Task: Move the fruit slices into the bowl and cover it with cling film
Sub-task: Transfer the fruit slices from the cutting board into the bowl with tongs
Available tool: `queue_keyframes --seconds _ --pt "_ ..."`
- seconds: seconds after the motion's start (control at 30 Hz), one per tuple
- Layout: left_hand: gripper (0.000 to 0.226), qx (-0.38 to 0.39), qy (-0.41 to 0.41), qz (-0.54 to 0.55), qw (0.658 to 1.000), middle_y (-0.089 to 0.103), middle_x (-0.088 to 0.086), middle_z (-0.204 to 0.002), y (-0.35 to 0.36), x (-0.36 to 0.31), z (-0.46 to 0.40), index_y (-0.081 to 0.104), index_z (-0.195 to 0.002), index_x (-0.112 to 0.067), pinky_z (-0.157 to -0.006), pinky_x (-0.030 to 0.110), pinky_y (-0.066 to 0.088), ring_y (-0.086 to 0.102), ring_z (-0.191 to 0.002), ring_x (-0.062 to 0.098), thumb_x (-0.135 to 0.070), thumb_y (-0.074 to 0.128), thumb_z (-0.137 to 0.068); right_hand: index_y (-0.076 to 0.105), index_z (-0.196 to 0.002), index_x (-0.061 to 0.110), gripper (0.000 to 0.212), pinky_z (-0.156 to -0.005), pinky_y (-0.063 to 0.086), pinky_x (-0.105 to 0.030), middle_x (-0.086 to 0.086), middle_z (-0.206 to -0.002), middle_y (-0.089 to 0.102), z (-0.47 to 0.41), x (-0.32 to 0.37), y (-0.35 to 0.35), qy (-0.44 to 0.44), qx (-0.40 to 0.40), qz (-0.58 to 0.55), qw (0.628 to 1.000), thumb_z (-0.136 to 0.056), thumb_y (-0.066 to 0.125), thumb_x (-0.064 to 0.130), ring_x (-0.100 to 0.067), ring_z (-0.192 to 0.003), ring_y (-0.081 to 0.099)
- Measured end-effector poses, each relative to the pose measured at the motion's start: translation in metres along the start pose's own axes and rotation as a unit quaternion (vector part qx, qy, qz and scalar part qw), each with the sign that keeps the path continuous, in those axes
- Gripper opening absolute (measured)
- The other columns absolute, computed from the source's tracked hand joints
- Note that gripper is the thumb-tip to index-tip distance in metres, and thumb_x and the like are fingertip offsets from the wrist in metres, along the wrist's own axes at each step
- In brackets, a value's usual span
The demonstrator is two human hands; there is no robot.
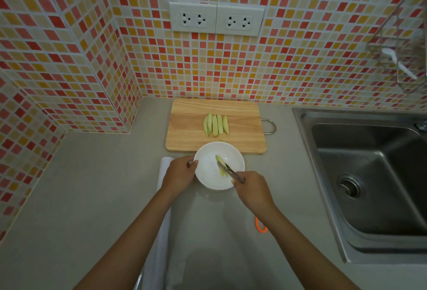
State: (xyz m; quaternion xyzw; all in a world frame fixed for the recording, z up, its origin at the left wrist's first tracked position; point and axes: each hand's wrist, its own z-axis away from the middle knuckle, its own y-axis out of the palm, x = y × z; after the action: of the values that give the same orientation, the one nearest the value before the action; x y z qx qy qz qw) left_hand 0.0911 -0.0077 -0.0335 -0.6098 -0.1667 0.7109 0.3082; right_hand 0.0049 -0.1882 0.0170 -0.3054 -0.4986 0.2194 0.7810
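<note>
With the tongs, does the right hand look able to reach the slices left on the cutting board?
Probably yes: the slices lie uncovered just beyond the bowl, and nothing stands between them and the right hand holding the tongs.

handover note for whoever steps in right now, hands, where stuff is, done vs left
Left hand: holds the rim of the white bowl, steadying it on the counter.
Right hand: grips tongs, tips inside the bowl at one fruit slice.
Remaining fruit slices: a row on the cutting board, just behind the bowl.
Cling film roll: on the counter under the left forearm, with film lying towards the near edge.
Done: a slice in the bowl.
Left: move the remaining slices, then cover the bowl with film.
</note>
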Motion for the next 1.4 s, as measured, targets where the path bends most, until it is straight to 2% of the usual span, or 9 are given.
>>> queue_keyframes --seconds 0.17,0.23,0.33,0.5,0.67,0.8,1.0,1.2,1.4 --pt "0.028 0.001 -0.006 -0.003 1.000 0.067 0.001 -0.083 0.000 0.000 -0.001 0.068 -0.115 -0.015 -0.073 0.030 0.048 0.060 -0.072 0.018 -0.026 0.050 -0.096 0.065 -0.080 0.005 0.018 -0.061 0.042 -0.031 -0.013 -0.077 0.065 -0.008 0.005 -0.007 -0.003 -0.019 0.030 0.999 -0.087 0.054 0.017 -0.030 -0.076 0.061" --pt "0.027 0.001 -0.008 -0.004 1.000 0.068 0.001 -0.081 0.000 0.001 -0.002 0.069 -0.112 -0.015 -0.074 0.032 0.050 0.060 -0.071 0.018 -0.026 0.050 -0.096 0.059 -0.074 0.009 0.018 -0.051 0.035 -0.027 -0.006 -0.071 0.059 -0.026 0.015 -0.015 -0.007 -0.047 0.022 0.999 -0.088 0.053 0.018 -0.026 -0.069 0.056" --pt "0.027 0.003 -0.010 0.004 1.000 0.068 0.001 -0.079 0.000 0.001 -0.002 0.069 -0.111 -0.015 -0.076 0.035 0.051 0.061 -0.071 0.018 -0.025 0.049 -0.096 0.062 -0.080 0.006 0.016 -0.055 0.034 -0.026 -0.009 -0.080 0.064 -0.065 0.034 -0.025 0.005 -0.084 0.053 0.995 -0.087 0.049 0.013 -0.024 -0.069 0.052" --pt "0.028 0.007 -0.008 0.011 1.000 0.068 0.001 -0.084 -0.001 0.000 -0.002 0.068 -0.115 -0.015 -0.080 0.036 0.054 0.064 -0.076 0.020 -0.025 0.050 -0.096 0.048 -0.076 0.009 0.011 -0.061 0.038 -0.030 -0.013 -0.099 0.066 -0.110 0.052 -0.019 0.020 -0.053 0.133 0.990 -0.085 0.047 0.003 -0.030 -0.086 0.061" --pt "0.028 0.009 -0.005 0.017 1.000 0.069 0.001 -0.085 -0.002 0.001 -0.003 0.069 -0.113 -0.015 -0.080 0.038 0.054 0.065 -0.079 0.022 -0.025 0.050 -0.095 0.041 -0.063 0.012 0.025 -0.059 0.037 -0.029 -0.012 -0.101 0.067 -0.126 0.056 -0.010 0.046 -0.053 0.148 0.986 -0.084 0.049 0.002 -0.028 -0.084 0.061" --pt "0.028 0.004 -0.006 0.018 1.000 0.068 0.000 -0.084 -0.002 0.003 -0.005 0.069 -0.113 -0.016 -0.080 0.037 0.053 0.064 -0.078 0.021 -0.026 0.051 -0.095 0.060 -0.090 0.004 0.013 -0.062 0.039 -0.030 -0.013 -0.102 0.066 -0.129 0.056 -0.007 0.040 -0.064 0.143 0.987 -0.085 0.049 0.001 -0.030 -0.092 0.063" --pt "0.028 0.008 0.003 0.012 1.000 0.071 0.003 -0.087 -0.002 0.003 -0.006 0.069 -0.114 -0.016 -0.079 0.036 0.052 0.064 -0.076 0.020 -0.026 0.051 -0.095 0.038 -0.056 0.012 0.030 -0.052 0.033 -0.028 -0.002 -0.062 0.044 -0.123 0.047 -0.010 0.049 -0.081 0.066 0.993 -0.081 0.046 -0.002 -0.027 -0.069 0.052" --pt "0.030 0.001 0.006 0.013 1.000 0.071 0.000 -0.081 -0.004 0.002 -0.006 0.071 -0.110 -0.018 -0.076 0.034 0.052 0.064 -0.070 0.015 -0.030 0.047 -0.097 0.031 -0.047 0.017 0.042 -0.045 0.018 -0.026 0.004 -0.049 0.032 -0.068 0.035 -0.021 0.008 -0.099 -0.037 0.994 -0.081 0.047 -0.001 -0.012 -0.048 0.028" --pt "0.030 -0.001 0.004 0.018 1.000 0.071 0.000 -0.083 -0.005 0.000 -0.007 0.071 -0.109 -0.019 -0.078 0.037 0.052 0.063 -0.074 0.018 -0.031 0.045 -0.097 0.055 -0.057 0.011 0.027 -0.051 0.029 -0.028 -0.002 -0.054 0.044 -0.001 0.008 -0.002 0.003 -0.039 -0.004 0.999 -0.083 0.054 0.006 -0.018 -0.055 0.043"
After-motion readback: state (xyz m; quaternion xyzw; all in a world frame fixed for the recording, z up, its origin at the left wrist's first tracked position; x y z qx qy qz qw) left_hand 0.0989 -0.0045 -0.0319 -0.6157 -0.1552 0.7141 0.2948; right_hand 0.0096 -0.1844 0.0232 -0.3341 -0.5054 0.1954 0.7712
